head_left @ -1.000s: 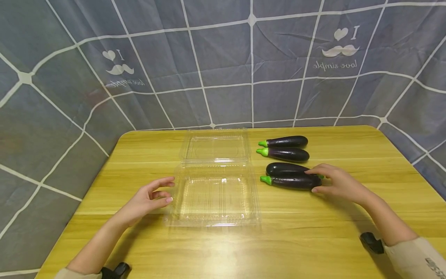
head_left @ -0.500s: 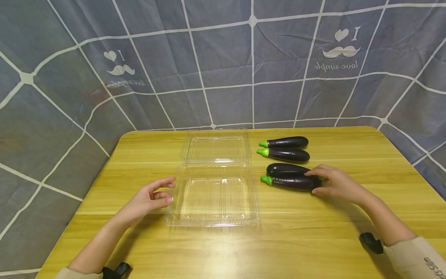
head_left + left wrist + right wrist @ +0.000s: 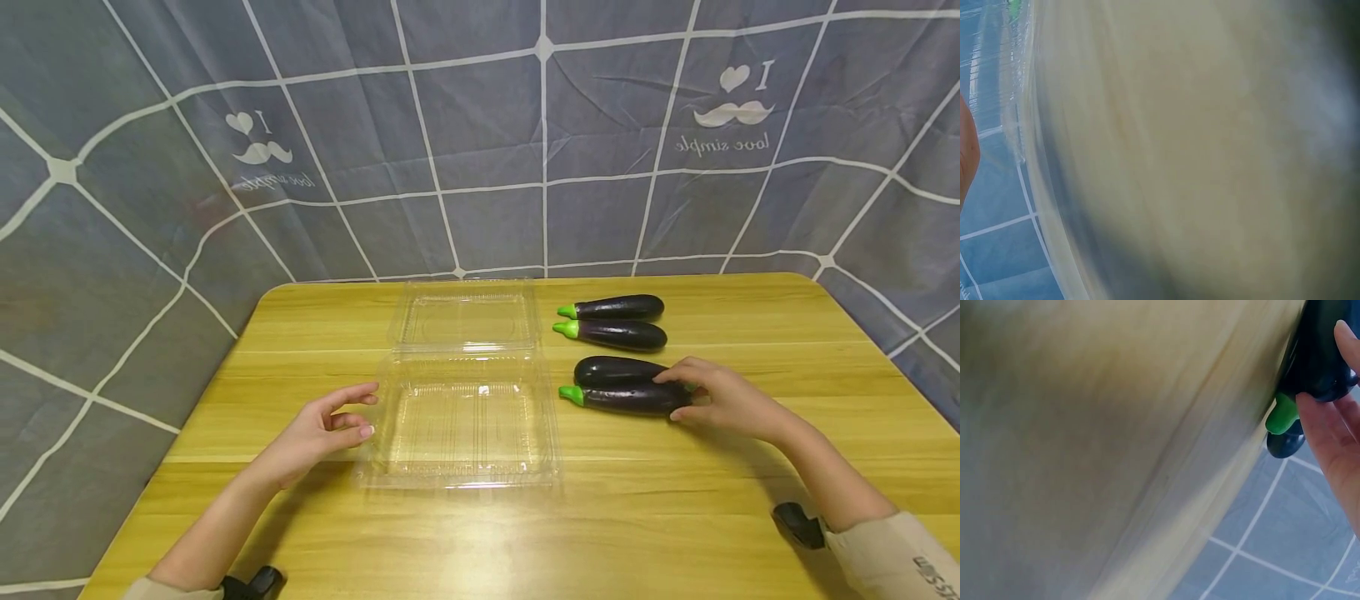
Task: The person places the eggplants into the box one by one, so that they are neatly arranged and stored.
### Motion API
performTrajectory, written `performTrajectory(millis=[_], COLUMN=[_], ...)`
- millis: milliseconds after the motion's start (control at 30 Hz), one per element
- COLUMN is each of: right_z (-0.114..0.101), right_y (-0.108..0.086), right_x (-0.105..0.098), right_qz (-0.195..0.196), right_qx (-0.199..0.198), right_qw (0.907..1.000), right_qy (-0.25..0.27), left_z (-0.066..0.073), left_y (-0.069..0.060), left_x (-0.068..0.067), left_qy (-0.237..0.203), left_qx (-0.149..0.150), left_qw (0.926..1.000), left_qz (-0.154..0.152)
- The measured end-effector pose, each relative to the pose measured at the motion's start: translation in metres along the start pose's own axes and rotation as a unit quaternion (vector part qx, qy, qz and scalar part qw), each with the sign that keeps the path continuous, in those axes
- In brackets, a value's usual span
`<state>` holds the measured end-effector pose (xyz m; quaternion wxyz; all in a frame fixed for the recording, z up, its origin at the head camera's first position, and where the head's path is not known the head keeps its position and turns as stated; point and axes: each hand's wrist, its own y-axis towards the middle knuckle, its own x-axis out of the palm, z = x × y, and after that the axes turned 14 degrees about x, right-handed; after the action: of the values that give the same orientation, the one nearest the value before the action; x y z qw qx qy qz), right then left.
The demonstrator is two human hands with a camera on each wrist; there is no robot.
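My right hand holds the round right end of a dark purple eggplant, its thumb on the near side and fingers on the far side. A green stem points left. Another eggplant lies right behind it, its right end hidden by my fingers. In the right wrist view the fingers rest against a dark eggplant, with a green stem beyond. My left hand, fingers loosely bent and holding nothing, is beside the left rim of a clear plastic clamshell box, which lies unfolded.
Two more eggplants lie side by side farther back, stems to the left. The clamshell's lid lies flat behind its base. Wooden tabletop spreads all around. A grey curtain with white lines hangs along the back and sides.
The near eggplant has shifted slightly toward me with my right hand on it, and the one behind it has moved a little as well. My left hand has stayed in place.
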<state>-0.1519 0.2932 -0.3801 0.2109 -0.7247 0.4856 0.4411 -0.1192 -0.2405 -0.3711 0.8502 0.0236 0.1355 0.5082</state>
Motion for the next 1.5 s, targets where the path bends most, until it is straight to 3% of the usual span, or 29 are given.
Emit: performTrajectory(millis=[500, 867, 1167, 1500], right_z=[-0.008, -0.014, -0.015, -0.018], right_y=[-0.001, 0.001, 0.003, 0.003], right_x=[-0.003, -0.008, -0.012, -0.019], right_qz=[-0.007, 0.005, 0.003, 0.013], right_qx=[0.006, -0.016, 0.001, 0.000], right_qw=[0.9997, 0.9996, 0.9996, 0.9999], right_qy=[0.023, 0.023, 0.028, 0.001], left_z=[0.001, 0.000, 0.000, 0.000], left_y=[0.000, 0.001, 0.001, 0.001], left_x=[0.001, 0.001, 0.000, 0.000], left_qy=[0.003, 0.002, -0.005, -0.011], left_qx=[-0.003, -0.008, -0.006, -0.009], left_qw=[1.0000, 1.0000, 1.0000, 0.9999], left_qz=[0.002, 0.002, 0.004, 0.000])
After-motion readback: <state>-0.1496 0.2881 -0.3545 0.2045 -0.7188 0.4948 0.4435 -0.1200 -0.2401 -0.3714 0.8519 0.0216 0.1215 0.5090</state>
